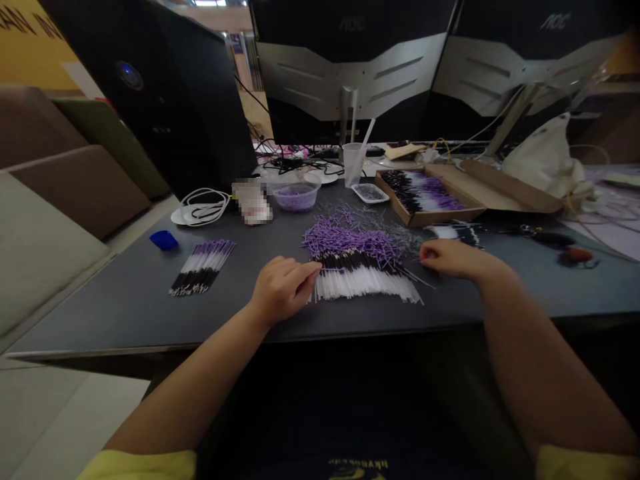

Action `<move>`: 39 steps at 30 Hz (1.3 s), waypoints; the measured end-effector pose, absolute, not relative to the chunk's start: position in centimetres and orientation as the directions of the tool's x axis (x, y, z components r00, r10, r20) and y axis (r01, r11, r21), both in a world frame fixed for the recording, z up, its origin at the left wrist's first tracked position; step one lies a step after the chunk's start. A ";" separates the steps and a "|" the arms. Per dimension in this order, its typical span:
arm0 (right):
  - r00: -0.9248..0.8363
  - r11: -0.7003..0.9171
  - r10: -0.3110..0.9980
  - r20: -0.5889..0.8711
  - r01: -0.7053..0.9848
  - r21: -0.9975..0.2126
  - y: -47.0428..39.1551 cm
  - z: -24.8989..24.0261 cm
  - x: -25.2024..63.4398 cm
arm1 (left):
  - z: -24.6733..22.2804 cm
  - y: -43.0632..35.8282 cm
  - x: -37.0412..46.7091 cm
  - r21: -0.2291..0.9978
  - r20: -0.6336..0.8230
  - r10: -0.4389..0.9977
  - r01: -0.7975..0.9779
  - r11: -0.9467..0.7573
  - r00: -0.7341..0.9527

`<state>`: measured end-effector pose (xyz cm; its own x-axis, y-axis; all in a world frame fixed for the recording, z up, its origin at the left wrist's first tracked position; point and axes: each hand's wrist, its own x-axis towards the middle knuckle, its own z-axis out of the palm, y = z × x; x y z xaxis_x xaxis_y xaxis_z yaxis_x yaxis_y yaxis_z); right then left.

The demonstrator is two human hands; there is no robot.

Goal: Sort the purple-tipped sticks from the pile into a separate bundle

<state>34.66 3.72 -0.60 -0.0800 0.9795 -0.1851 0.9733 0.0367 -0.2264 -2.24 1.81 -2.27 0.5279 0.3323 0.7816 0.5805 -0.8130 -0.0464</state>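
Observation:
My left hand (283, 290) is closed in a pinch on a thin purple stick (334, 269), which points right across a row of slim black and white sticks (360, 283). Behind that row lies a heap of small purple pieces (350, 239). My right hand (447, 259) has its fingers pressed together at the right edge of a scatter of fine grey, wire-like pieces (405, 237). Whatever sits between those fingertips, if anything, is too small to make out.
A bundle of purple, white and black sticks (203, 267) and a blue piece (164, 240) lie left. Behind stand a clear tub (297, 195), a white tray (370, 193), a plastic cup (353, 167) and a cardboard box (435, 217) of sticks. Monitors (350, 67) rise at the back.

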 end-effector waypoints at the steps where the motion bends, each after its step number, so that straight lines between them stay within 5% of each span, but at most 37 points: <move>1: -0.084 0.055 0.986 -0.141 0.979 -0.198 3.8 -0.6 34.6 | -2.2 1.8 -2.2 -0.049 0.777 0.332 0.577 -0.815 0.535; 10: -0.138 0.145 0.989 0.044 0.964 -0.222 4.2 -1.0 34.8 | -2.2 1.7 -2.1 -0.052 0.767 0.328 0.563 -0.825 0.551; 17: -0.083 0.149 0.988 0.131 0.747 -0.648 2.9 0.1 32.1 | -2.4 1.4 -2.2 0.056 0.762 0.388 0.544 -0.837 0.519; 22: -0.286 0.136 0.957 0.054 0.275 -0.952 -0.1 1.5 26.4 | -2.4 1.4 -2.0 0.157 0.720 0.449 0.506 -0.848 0.530; 26: -0.060 0.296 0.954 0.295 0.025 -0.955 -0.2 0.5 24.0 | -2.8 1.4 -1.7 0.180 0.742 0.469 0.532 -0.828 0.480; 29: 0.111 0.317 0.946 0.306 -0.106 -0.942 1.0 -1.1 23.7 | -2.9 1.3 -1.5 0.094 0.729 0.423 0.533 -0.841 0.539; 39: -0.015 0.248 0.961 0.275 -0.385 -0.889 1.4 -1.5 20.2 | -3.2 1.3 -1.4 0.026 0.670 0.430 0.559 -0.829 0.605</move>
<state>20.23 1.38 -1.47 -0.0154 0.9614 0.2747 -0.3852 0.2478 -0.8889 -1.35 1.33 -3.23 0.6052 0.4296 0.6702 0.5593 -0.8286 0.0260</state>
